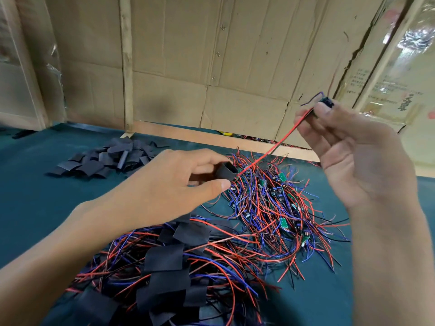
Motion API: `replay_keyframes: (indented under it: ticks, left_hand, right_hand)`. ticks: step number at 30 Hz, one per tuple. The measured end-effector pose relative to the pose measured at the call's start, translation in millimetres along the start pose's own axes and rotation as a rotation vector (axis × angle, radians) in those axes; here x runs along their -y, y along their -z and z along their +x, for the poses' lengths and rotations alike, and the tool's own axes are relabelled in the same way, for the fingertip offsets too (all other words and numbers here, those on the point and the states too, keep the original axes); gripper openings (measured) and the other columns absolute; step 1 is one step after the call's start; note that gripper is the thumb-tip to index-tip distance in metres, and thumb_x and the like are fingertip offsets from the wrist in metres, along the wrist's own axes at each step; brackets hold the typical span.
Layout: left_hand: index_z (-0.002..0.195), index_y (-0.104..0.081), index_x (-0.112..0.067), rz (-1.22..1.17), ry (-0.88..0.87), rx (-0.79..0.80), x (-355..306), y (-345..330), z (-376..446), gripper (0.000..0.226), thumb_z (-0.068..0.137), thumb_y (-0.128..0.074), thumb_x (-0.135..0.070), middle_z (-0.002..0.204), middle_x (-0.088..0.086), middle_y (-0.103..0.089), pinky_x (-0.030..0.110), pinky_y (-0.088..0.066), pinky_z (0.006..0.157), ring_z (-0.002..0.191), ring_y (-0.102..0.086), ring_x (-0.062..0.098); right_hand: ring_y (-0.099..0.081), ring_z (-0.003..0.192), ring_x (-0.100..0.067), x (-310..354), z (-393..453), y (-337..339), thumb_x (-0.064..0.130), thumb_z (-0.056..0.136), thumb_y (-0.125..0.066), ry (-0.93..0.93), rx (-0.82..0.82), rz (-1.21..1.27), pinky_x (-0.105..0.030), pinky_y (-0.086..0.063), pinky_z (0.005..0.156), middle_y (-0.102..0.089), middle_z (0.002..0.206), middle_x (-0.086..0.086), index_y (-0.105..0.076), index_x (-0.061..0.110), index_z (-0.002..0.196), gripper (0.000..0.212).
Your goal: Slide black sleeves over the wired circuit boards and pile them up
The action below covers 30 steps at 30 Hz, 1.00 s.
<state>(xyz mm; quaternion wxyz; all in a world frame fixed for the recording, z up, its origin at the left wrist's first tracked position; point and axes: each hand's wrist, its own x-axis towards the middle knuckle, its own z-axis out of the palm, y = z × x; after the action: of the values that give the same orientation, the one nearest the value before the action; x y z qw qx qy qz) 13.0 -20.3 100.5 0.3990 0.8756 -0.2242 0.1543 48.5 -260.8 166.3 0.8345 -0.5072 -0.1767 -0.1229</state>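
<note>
Above green felt (35, 196), left hand (164, 184) is pinching a sleeve (226, 171) (mouth facing right); right hand (348, 147) is gripping a board (327, 102), red wire (270, 154) slanting down-left toward it.

Teal counter (35, 208) with three piles

Upper left of the frame: a heap of empty black sleeves (106, 158). Right of centre: a tangle of bare boards (277, 208) with red and blue wires. Bottom centre: sleeved boards (169, 274), wires spilling out, just beside the bare tangle.
</note>
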Motion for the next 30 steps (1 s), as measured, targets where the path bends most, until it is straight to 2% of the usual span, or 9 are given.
replay_keyframes:
  ticks: [3,7,11,13,17,21,24,27,30]
  left_hand:
    - [0.124,-0.062,-0.041,0.033,-0.028,-0.002,0,0,0,0.040,0.084,-0.062,-0.049,0.110,-0.037,-0.065,-0.002,-0.037,0.089,0.108,-0.054,-0.022]
    - [0.132,-0.052,-0.042,0.143,-0.084,0.022,-2,0,-2,0.048,0.086,-0.051,-0.058,0.122,-0.019,-0.067,0.002,-0.035,0.100,0.116,-0.048,-0.021]
    - [0.138,-0.045,-0.040,0.206,-0.118,0.073,-6,-2,-4,0.049,0.091,-0.050,-0.053,0.129,-0.017,-0.063,-0.006,-0.029,0.093,0.112,-0.040,-0.029]
    - [0.139,-0.045,-0.036,0.216,-0.123,0.091,-6,-3,-3,0.050,0.092,-0.051,-0.049,0.131,-0.014,-0.062,-0.009,-0.026,0.089,0.121,-0.040,-0.020]
    - [0.140,-0.042,-0.040,0.210,-0.108,0.097,-4,-5,-3,0.053,0.090,-0.047,-0.054,0.134,-0.017,-0.059,-0.007,-0.029,0.089,0.123,-0.045,-0.009]
    - [0.140,-0.043,-0.038,0.170,-0.113,0.107,-7,-7,-4,0.051,0.090,-0.049,-0.051,0.122,-0.029,-0.053,-0.006,-0.030,0.090,0.124,-0.044,-0.011]
    - [0.140,-0.041,-0.039,0.188,-0.119,0.107,-8,-9,-5,0.050,0.092,-0.050,-0.051,0.126,-0.029,-0.056,0.000,-0.031,0.095,0.125,-0.043,-0.012]
    - [0.143,-0.040,-0.038,0.196,-0.119,0.109,-10,-8,-5,0.051,0.094,-0.052,-0.048,0.133,-0.024,-0.056,-0.001,-0.029,0.096,0.127,-0.038,-0.015]
    - [0.141,-0.039,-0.042,0.184,-0.122,0.125,-14,-12,-5,0.047,0.096,-0.052,-0.049,0.133,-0.031,-0.052,0.000,-0.033,0.095,0.124,-0.040,-0.018]
  right_hand:
    - [-0.071,0.081,-0.022,3,-1,0,-0.003,0.082,-0.067,0.023,-0.030,0.006,-0.029,-0.058,0.082,-0.066,0.069,-0.002,-0.073,0.010,0.066,0.022]
    - [-0.070,0.077,-0.020,4,-2,1,-0.005,0.085,-0.065,0.041,-0.035,0.008,-0.030,-0.058,0.084,-0.065,0.070,-0.003,-0.071,0.009,0.070,0.021]
    - [-0.071,0.082,-0.023,1,-1,1,-0.005,0.085,-0.065,0.041,-0.031,-0.006,-0.031,-0.058,0.084,-0.066,0.073,-0.003,-0.070,0.007,0.074,0.017]
    - [-0.071,0.081,-0.023,1,0,1,-0.006,0.085,-0.066,0.044,-0.046,0.001,-0.031,-0.059,0.083,-0.067,0.073,-0.003,-0.070,0.006,0.076,0.015]
    - [-0.071,0.079,-0.023,2,0,2,-0.006,0.084,-0.066,0.028,-0.018,0.001,-0.031,-0.059,0.083,-0.067,0.074,-0.004,-0.073,0.007,0.073,0.019]
    - [-0.071,0.078,-0.024,-1,0,2,-0.006,0.084,-0.066,0.034,0.009,-0.026,-0.033,-0.058,0.084,-0.067,0.072,-0.005,-0.072,0.006,0.076,0.016]
    - [-0.070,0.079,-0.025,-3,1,2,-0.007,0.085,-0.066,0.045,-0.010,-0.019,-0.035,-0.058,0.086,-0.066,0.073,-0.005,-0.067,0.002,0.086,0.009]
    - [-0.069,0.075,-0.024,-3,1,3,-0.008,0.084,-0.067,0.059,-0.038,0.003,-0.037,-0.059,0.087,-0.066,0.071,-0.006,-0.065,0.000,0.091,0.011]
    - [-0.067,0.075,-0.024,-4,1,3,-0.009,0.084,-0.068,0.061,-0.068,0.026,-0.038,-0.059,0.087,-0.066,0.070,-0.007,-0.064,-0.002,0.095,0.013]
